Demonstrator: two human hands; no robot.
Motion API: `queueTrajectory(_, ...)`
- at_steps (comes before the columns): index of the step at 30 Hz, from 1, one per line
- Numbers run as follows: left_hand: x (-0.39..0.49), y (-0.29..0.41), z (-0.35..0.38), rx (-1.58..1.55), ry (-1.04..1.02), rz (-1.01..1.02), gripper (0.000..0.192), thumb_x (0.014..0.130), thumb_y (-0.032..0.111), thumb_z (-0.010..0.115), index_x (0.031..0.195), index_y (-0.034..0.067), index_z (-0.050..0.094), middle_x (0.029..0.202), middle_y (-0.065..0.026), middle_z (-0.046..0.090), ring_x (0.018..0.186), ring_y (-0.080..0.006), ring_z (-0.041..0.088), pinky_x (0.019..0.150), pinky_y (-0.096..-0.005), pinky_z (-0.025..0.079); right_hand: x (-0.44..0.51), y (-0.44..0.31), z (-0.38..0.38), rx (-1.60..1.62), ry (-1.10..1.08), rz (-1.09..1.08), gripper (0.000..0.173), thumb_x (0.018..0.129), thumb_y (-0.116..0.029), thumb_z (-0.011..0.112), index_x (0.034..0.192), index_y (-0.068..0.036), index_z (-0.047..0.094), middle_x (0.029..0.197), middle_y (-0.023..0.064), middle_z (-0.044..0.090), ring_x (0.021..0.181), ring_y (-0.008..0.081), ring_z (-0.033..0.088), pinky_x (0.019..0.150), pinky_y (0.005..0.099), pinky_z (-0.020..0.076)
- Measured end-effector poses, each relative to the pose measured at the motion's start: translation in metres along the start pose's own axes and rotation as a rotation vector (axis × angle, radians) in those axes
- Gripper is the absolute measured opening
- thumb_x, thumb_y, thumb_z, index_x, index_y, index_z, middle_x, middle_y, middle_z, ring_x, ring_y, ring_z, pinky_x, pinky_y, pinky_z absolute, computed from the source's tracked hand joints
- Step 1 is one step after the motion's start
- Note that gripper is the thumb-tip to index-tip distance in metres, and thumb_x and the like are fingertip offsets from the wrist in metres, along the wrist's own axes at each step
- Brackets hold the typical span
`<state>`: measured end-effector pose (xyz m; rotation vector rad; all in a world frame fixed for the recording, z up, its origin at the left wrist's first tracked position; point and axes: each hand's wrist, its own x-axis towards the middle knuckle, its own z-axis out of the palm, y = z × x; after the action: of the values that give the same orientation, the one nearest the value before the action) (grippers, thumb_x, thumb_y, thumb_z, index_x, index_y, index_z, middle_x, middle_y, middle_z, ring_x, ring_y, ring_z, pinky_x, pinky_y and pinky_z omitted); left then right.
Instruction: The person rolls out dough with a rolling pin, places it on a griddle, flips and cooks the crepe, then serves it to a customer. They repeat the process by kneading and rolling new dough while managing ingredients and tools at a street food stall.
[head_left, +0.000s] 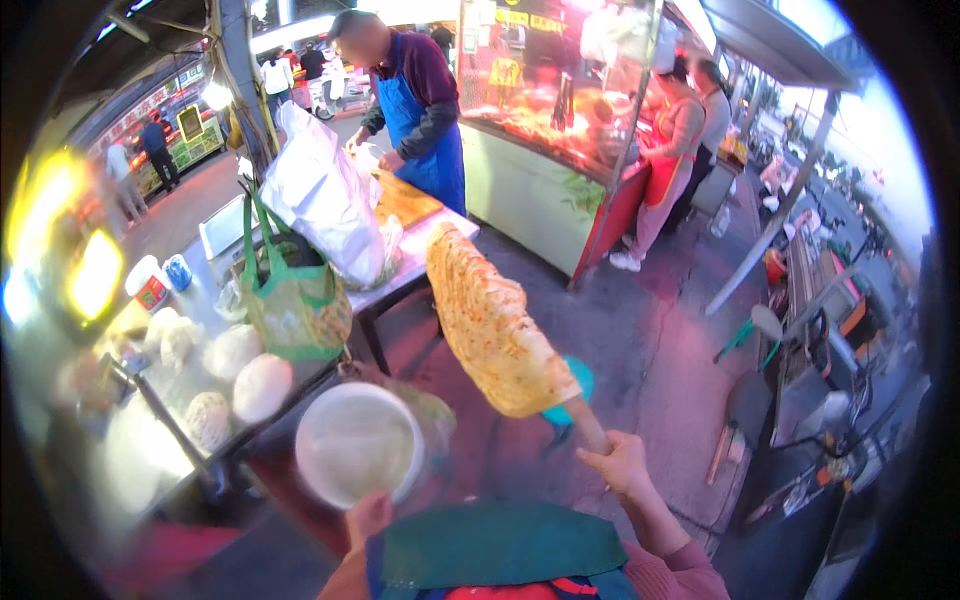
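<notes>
My right hand (621, 459) grips the end of a wooden rolling pin (587, 426). A browned, speckled flatbread (495, 330) hangs folded over the pin, which points up and away to the left. At the lower left my left hand (369, 516) is at the near rim of a round white tub (358, 442); its fingers are partly hidden, and whether they close on the rim is unclear. The inside of the tub looks pale. Beside the tub, several pale, rounded bagged lumps (262, 388) lie on the stall table.
A green-handled bag (296, 307) and a large white plastic bag (319, 202) stand on the tables at left. Across the table a person in a blue apron (424, 105) works at a wooden board (405, 199). A lit food stall (525, 195) stands beyond; a turquoise stool (574, 386) is behind the flatbread.
</notes>
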<state>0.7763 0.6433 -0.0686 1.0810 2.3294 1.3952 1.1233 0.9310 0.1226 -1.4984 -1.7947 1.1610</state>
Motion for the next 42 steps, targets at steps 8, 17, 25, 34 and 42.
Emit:
queueTrajectory(8,0.098,0.025,0.058,0.107,0.332,0.271,0.015,0.076,0.008,0.076,0.090,0.012,0.075,0.084,-0.0121,0.072,0.077,-0.0327,0.070,0.073,-0.0401,0.056,0.195,-0.056,0.019,-0.157,-0.188,-0.155,0.032,0.073,-0.025,0.088,0.080,0.000,0.070,0.066,0.0017,0.060,0.062,0.0089,0.053,0.056,0.0322,0.0437)
queueTrajectory(17,0.092,0.062,0.077,0.608,0.174,0.069,0.019,0.082,0.011,0.067,0.100,0.011,0.074,0.091,-0.0131,0.071,0.091,-0.0343,0.067,0.080,-0.0468,0.052,0.407,-0.163,0.103,0.025,-0.464,-0.220,0.030,0.076,-0.025,0.087,0.079,-0.001,0.069,0.062,0.0014,0.059,0.053,0.0110,0.054,0.049,0.0316,0.0423)
queueTrajectory(25,0.123,0.079,0.101,0.750,0.424,-0.142,0.019,0.082,0.012,0.067,0.100,0.011,0.074,0.093,-0.0130,0.071,0.092,-0.0341,0.067,0.081,-0.0468,0.051,0.599,-0.253,0.247,0.172,-0.528,-0.383,0.030,0.076,-0.024,0.087,0.079,0.001,0.070,0.064,0.0003,0.060,0.052,0.0103,0.052,0.048,0.0290,0.0390)
queueTrajectory(34,0.228,0.051,0.104,0.842,0.551,-0.243,0.020,0.083,0.013,0.067,0.101,0.010,0.074,0.094,-0.0130,0.071,0.093,-0.0338,0.066,0.082,-0.0468,0.051,0.802,-0.379,0.392,0.042,-0.651,-0.336,0.033,0.076,-0.022,0.088,0.071,-0.001,0.064,0.063,0.0039,0.059,0.050,0.0132,0.051,0.045,0.0324,0.0383)
queueTrajectory(42,0.332,0.046,0.095,0.999,0.604,-0.320,0.020,0.083,0.014,0.067,0.101,0.010,0.074,0.096,-0.0130,0.071,0.094,-0.0335,0.066,0.082,-0.0469,0.051,0.858,-0.503,0.529,0.229,-0.582,-0.423,0.040,0.069,-0.012,0.092,0.054,-0.005,0.056,0.056,0.0042,0.057,0.043,0.0117,0.047,0.040,0.0332,0.0361)
